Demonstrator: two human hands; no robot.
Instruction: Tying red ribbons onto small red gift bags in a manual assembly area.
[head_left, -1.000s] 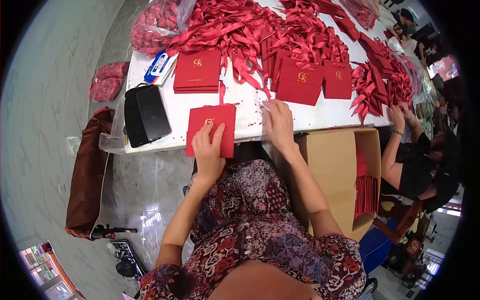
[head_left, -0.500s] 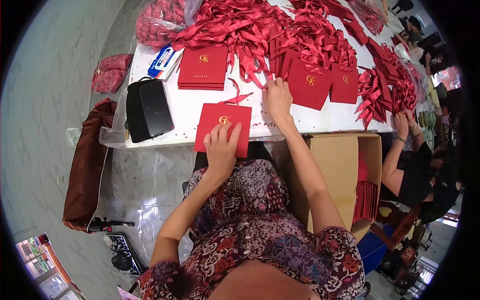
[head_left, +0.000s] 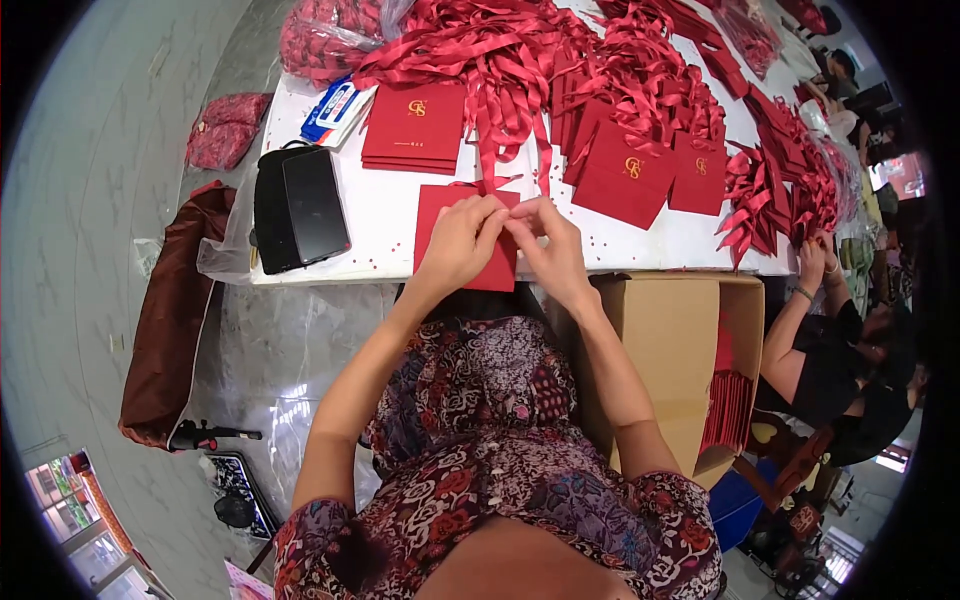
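Flat red bag: matte and squarish, stiff like card (head_left: 488, 272); it lies under my hands at the near edge of the table (head_left: 385, 225), its lower edge reaching the rim.
Ribbon: thin, satiny red strands (head_left: 489, 150) trail down to the top of that bag, just beyond my fingers.
Ribbon heap: glossy, looped and tangled (head_left: 470, 50), spread across the far side of the white tabletop.
Red stack: flat rectangles with crisp edges and a gold emblem (head_left: 412, 130), piled beyond the bag to the left.
Red bags on the right: one broad and smooth (head_left: 625, 175), a narrower one beside it (head_left: 697, 185), ribbons bunched above both.
Phone: a dark, glassy slab (head_left: 317, 210) resting on a soft black pouch (head_left: 270, 225).
Cardboard box: plain brown, straight-sided (head_left: 660, 370), near my right forearm, with thin red pieces packed upright inside (head_left: 728, 410).
My left hand: palm down over the bag (head_left: 460, 240), knuckles bent, fingers angled to the right.
My right hand: raised on its side (head_left: 552, 250), index finger curled towards the thumb.
Fingertips: both hands meet at the bag's upper right; I cannot tell whether they pinch a ribbon.
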